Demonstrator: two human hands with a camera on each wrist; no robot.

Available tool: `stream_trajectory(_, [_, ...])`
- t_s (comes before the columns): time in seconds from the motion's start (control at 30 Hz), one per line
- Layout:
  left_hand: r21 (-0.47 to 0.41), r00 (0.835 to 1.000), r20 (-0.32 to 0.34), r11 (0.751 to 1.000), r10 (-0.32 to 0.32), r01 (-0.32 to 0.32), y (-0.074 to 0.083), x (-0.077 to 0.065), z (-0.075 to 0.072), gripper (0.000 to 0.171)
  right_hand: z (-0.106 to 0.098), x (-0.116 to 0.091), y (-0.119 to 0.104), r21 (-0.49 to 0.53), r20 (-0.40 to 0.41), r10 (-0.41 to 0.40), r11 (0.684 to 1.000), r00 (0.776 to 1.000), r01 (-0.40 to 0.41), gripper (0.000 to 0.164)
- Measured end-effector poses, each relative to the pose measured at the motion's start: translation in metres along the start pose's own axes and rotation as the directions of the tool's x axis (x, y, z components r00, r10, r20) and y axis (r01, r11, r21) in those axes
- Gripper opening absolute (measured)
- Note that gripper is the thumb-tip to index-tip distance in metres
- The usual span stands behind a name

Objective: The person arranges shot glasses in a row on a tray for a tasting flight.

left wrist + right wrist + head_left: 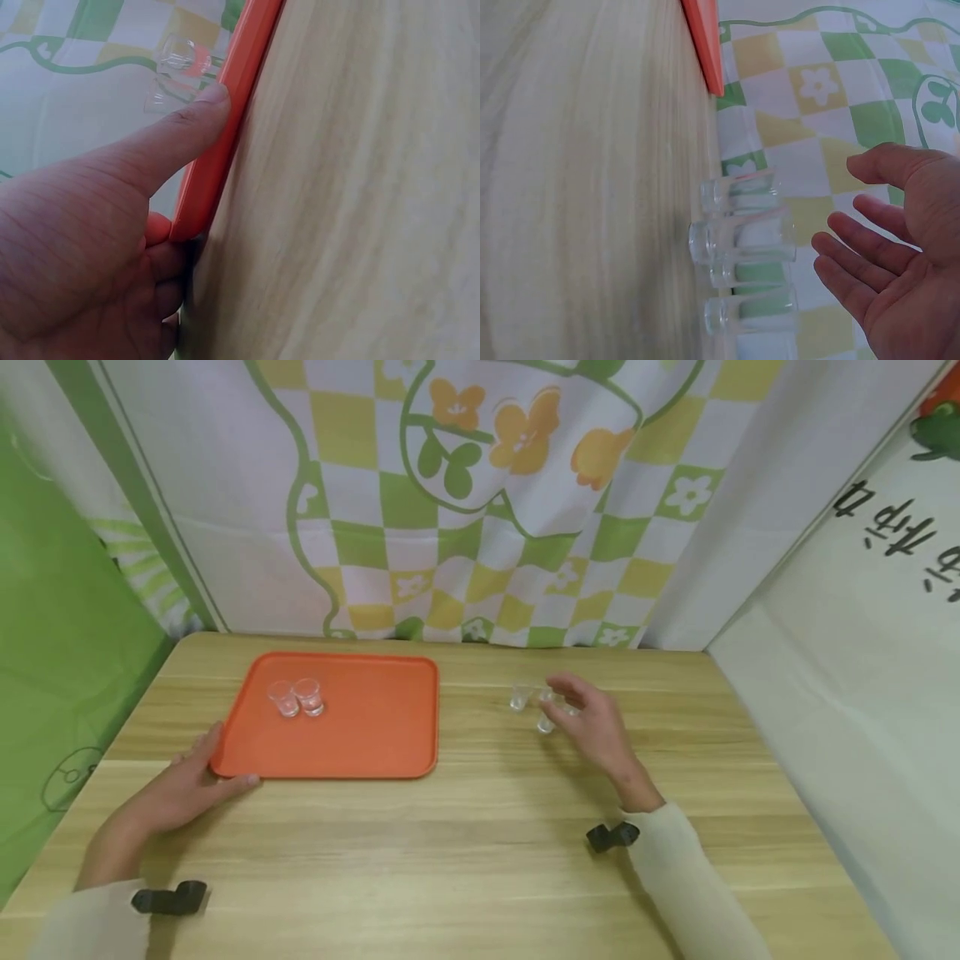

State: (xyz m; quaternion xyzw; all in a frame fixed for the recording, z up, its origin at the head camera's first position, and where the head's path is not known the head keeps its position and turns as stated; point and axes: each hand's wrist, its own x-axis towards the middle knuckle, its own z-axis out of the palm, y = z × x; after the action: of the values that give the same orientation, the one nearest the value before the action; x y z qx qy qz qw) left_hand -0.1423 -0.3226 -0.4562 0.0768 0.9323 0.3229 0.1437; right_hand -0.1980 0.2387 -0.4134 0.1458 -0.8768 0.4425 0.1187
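Note:
My left hand [172, 789] rests at the near left corner of an orange tray [375, 727]. Its thumb lies along the front rim, and the fingers reach along the left side. Two clear shot glasses [283, 700] [310, 697] stand side by side on the tray's left part. My right hand [592, 727] is just above several more shot glasses, partly hiding them in the head view. In the right wrist view its fingers are spread and bent a little, apart from the upright glasses [761, 236], with nothing between them.
The wooden table [420, 860] carries the tray on the left and the loose glasses to its right. A checked, flowered curtain [495, 527] hangs behind the far edge. A green cloth [60, 610] is at the left, and a white sheet with writing [862, 652] at the right.

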Motion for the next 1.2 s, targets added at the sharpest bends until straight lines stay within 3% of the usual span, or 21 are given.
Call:
stream_trajectory(0.63, [-0.013,1.0,0.013,1.0,-0.002,0.002,0.002,0.0,-0.003,0.108,-0.003,-0.009,0.017,0.002,0.052,0.096,0.995,0.994,-0.096,0.044])
stream_trajectory(1.2, [-0.017,1.0,0.004,1.0,-0.001,0.001,0.0,0.0,-0.002,0.108,0.003,-0.015,0.027,0.01,0.079,0.066,0.998,0.995,-0.067,0.043])
